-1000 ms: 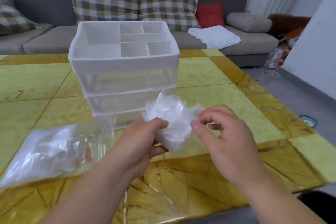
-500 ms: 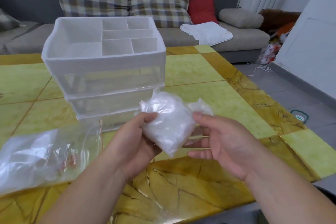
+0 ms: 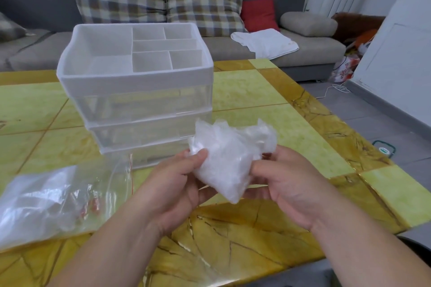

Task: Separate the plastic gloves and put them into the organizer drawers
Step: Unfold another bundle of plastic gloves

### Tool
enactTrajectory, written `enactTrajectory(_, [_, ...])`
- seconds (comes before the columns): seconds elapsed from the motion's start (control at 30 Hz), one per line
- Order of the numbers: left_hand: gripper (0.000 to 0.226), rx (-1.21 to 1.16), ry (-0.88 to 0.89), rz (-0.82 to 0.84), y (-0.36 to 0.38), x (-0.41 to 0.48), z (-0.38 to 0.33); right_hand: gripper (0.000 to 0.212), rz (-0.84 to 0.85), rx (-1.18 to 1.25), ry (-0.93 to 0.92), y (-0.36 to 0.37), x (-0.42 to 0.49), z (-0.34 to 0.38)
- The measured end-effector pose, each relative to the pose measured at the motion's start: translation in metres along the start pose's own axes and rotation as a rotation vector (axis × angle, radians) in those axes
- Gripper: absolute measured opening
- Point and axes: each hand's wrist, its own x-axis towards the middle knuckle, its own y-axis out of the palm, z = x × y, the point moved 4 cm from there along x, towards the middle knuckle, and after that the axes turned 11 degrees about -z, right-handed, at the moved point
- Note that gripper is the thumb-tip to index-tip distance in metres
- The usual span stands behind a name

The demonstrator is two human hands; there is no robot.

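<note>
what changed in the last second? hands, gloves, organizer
Right hand turned from a palm-down pinch on the glove wad to palm up, holding it from the right side. Left hand kept its grip. Organizer and bag stayed put.

- where's the free room on that table (image 3: 268, 100)?
- right of the organizer (image 3: 135, 91), bare top out to the edge. also a strip along the near edge.
- and the left?
- a zip bag (image 3: 46, 202) sprawls over the near left, its mouth just beside the bottom drawer (image 3: 158, 154).
- the drawer fronts?
- flush. the left hand (image 3: 172, 189) and right hand (image 3: 286, 186) hold a wad of gloves (image 3: 228, 161) before the lower ones. the top tray is open from above.
</note>
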Motion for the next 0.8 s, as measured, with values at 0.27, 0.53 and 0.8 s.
enactTrajectory(0.27, [0.074,0.186,0.048,-0.065,0.002,-0.004,-0.001,0.016,-0.333,-0.452,-0.361,-0.009,-0.002,0.009])
enactTrajectory(0.53, [0.059,0.44,0.105,-0.017,0.014,-0.017,0.009,0.016,-0.371,-0.713,-0.549,0.0,-0.004,0.007])
enactTrajectory(0.8, [0.048,0.283,0.107,-0.193,0.003,-0.008,0.006,0.01,-0.415,0.081,-0.06,-0.018,0.01,-0.004])
